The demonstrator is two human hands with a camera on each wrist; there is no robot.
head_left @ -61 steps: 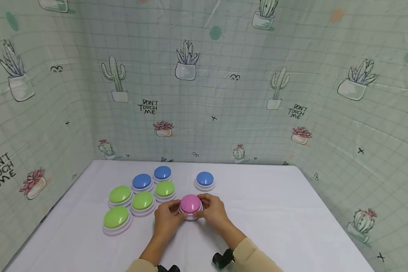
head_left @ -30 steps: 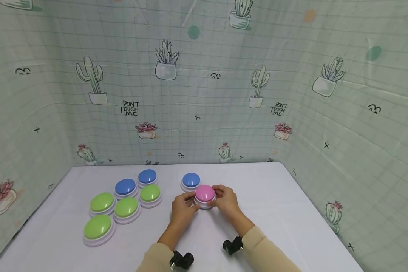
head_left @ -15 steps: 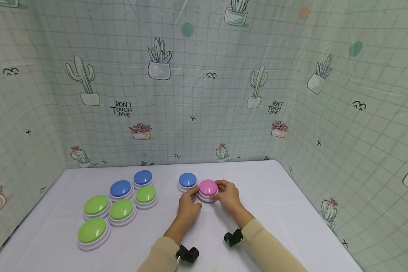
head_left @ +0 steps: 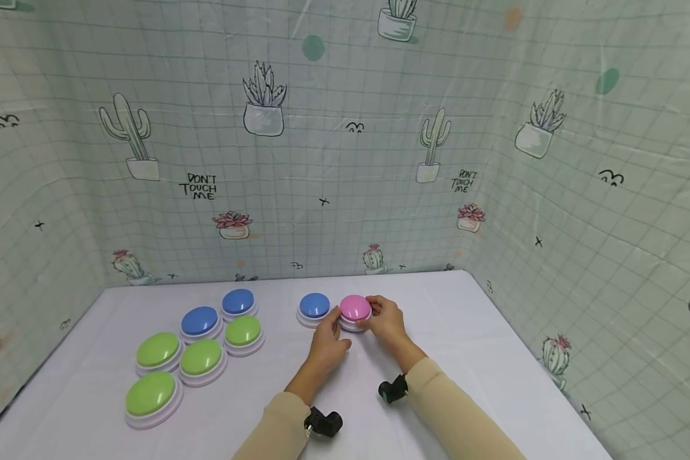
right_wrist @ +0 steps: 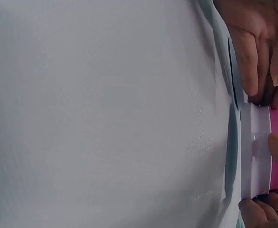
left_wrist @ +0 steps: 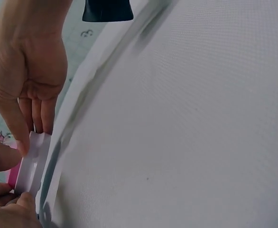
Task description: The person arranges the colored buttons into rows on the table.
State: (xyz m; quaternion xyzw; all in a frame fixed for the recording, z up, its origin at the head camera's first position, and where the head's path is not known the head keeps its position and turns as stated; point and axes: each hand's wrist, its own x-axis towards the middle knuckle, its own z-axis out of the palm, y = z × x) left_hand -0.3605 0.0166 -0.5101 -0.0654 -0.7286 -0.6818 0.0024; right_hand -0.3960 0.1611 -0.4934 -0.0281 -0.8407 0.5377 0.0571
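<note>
A round pink push button (head_left: pixel 354 308) on a white base stands on the table towards the back. My right hand (head_left: pixel 388 324) holds it from the right, thumb at the near side and fingers behind; the right wrist view shows that thumb against the button's side (right_wrist: pixel 256 152). From the left, the fingertips of my left hand (head_left: pixel 326 345) touch the base, with its thumb spread away from the button. Just left of the pink button is a blue button (head_left: pixel 314 305). The left wrist view shows the white base (left_wrist: pixel 32 166) between both hands.
At the left of the white table (head_left: pixel 466 383) stands a cluster of several buttons: green ones such as the nearest green button (head_left: pixel 149 393) and two blue ones, including a blue button (head_left: pixel 199 321). A patterned curtain (head_left: pixel 299 211) surrounds the table's back and sides.
Both hands have moved the pink button away from me and right, to beside the lone blue button. My left thumb has come off it. The head view has turned somewhat right.
</note>
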